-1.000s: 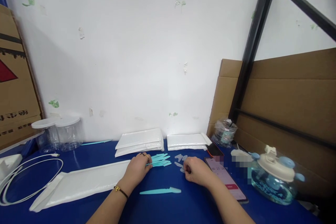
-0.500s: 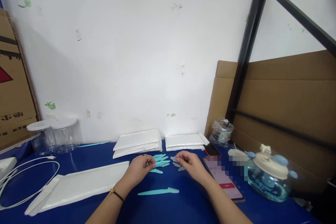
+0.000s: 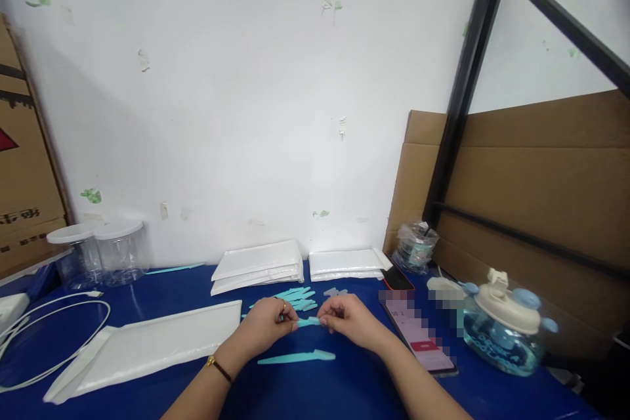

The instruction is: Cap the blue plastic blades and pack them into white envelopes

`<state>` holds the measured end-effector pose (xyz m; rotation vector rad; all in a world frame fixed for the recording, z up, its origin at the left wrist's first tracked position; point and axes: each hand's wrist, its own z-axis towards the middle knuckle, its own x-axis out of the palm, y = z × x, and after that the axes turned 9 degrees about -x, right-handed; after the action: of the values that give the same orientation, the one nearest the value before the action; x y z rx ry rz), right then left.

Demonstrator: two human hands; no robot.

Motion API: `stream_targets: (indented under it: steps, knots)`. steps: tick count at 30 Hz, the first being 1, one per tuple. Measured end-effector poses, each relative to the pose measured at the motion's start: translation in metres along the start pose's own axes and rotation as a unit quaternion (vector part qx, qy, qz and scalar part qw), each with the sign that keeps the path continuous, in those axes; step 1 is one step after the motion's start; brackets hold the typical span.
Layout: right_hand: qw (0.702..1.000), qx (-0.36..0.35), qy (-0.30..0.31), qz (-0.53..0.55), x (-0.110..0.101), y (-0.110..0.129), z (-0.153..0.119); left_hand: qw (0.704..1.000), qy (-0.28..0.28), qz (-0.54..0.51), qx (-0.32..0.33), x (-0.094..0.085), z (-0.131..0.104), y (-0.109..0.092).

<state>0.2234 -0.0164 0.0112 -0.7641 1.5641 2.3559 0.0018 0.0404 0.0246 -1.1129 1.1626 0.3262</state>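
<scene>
Between my hands is a turquoise eyebrow razor (image 3: 308, 322), lying level with its blade end to the right. My left hand (image 3: 268, 327) pinches its handle, most of which is hidden by the fingers. My right hand (image 3: 348, 320) is closed at the blade end, on a small translucent blade cap mostly covered by the fingertips. Behind my left hand lies a pile of similar razors (image 3: 300, 294). A few loose translucent caps (image 3: 335, 293) sit just behind my right hand. One single razor (image 3: 296, 357) rests on the blue table in front of both hands.
White padded envelopes (image 3: 258, 262) are stacked by the wall, with another stack (image 3: 344, 264) beside them. One long envelope (image 3: 162, 344) lies left, near a white cable (image 3: 105, 315) and clear jars (image 3: 121, 256). A phone (image 3: 418, 335) and a water bottle (image 3: 504, 328) stand right.
My left hand has drawn a razor from the pile toward me. My right hand has come left from the loose caps, holding one, and now meets the razor's blade end.
</scene>
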Motion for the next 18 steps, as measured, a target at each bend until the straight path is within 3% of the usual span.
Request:
stream_targets:
  steps: [2,6,9,18]
  knots:
    - [1.0,0.002,0.0,-0.021,-0.009,-0.006,-0.002,1.0,0.004,0.015,0.001,-0.002,0.0,0.003]
    - [0.986,-0.012,-0.066,-0.156,-0.032,-0.019,-0.007,0.992,-0.07,0.1,-0.018,-0.011,0.001,0.015]
    - [0.974,-0.001,-0.04,-0.222,-0.041,-0.026,-0.011,0.986,-0.079,0.142,-0.032,-0.015,0.002,0.023]
    - [0.943,-0.01,0.025,-0.332,-0.022,-0.026,-0.008,0.987,-0.077,0.14,-0.026,-0.012,0.001,0.023]
